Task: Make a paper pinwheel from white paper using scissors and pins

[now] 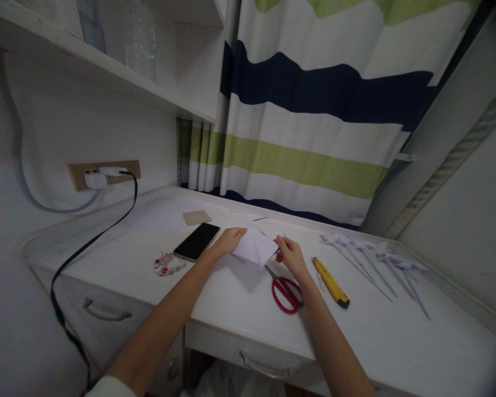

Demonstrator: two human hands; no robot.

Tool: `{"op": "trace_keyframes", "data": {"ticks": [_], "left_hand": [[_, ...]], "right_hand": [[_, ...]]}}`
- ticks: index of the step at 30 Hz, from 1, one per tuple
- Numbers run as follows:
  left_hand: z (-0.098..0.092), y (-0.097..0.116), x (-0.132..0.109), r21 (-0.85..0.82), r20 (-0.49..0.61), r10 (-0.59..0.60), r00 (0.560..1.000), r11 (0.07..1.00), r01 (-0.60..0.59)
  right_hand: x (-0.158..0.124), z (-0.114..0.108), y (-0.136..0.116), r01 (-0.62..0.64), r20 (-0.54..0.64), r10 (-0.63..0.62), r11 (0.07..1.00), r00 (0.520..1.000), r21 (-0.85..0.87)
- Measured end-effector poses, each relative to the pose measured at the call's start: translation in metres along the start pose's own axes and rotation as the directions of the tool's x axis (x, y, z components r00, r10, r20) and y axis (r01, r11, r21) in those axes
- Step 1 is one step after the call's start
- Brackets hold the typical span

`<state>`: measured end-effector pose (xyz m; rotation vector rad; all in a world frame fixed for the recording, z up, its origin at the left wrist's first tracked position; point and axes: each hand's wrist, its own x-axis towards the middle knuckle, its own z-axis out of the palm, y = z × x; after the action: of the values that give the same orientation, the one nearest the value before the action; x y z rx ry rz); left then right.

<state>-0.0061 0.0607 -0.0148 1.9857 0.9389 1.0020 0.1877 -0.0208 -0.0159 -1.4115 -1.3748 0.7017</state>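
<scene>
A folded sheet of white paper (pixel 254 247) is held up just above the desk, creases showing on its face. My left hand (pixel 230 240) pinches its left edge, and my right hand (pixel 290 255) grips its right corner between thumb and fingers. Red-handled scissors (pixel 287 295) lie on the desk below the paper, close to my right wrist, their blades partly hidden. To the right of that forearm rests a yellow box cutter (pixel 329 280). A black phone (pixel 197 241) lies beside my left hand.
Several white paper flowers on thin stems (pixel 376 256) lie at the right of the white desk (pixel 248 325). A beaded bracelet (pixel 168 264) and a beige card (pixel 197 217) are near the phone. A black cable (pixel 95 238) hangs from the wall socket (pixel 76 176). A striped curtain (pixel 306 154) hangs behind.
</scene>
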Motion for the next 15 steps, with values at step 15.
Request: {"op": "trace_keyframes", "data": {"ticks": [15], "left_hand": [[0.002, -0.008, 0.006, -0.15, -0.108, -0.092, 0.99, 0.986, 0.075]], "right_hand": [[-0.002, -0.002, -0.007, 0.055, -0.02, -0.052, 0.985, 0.998, 0.164]]}}
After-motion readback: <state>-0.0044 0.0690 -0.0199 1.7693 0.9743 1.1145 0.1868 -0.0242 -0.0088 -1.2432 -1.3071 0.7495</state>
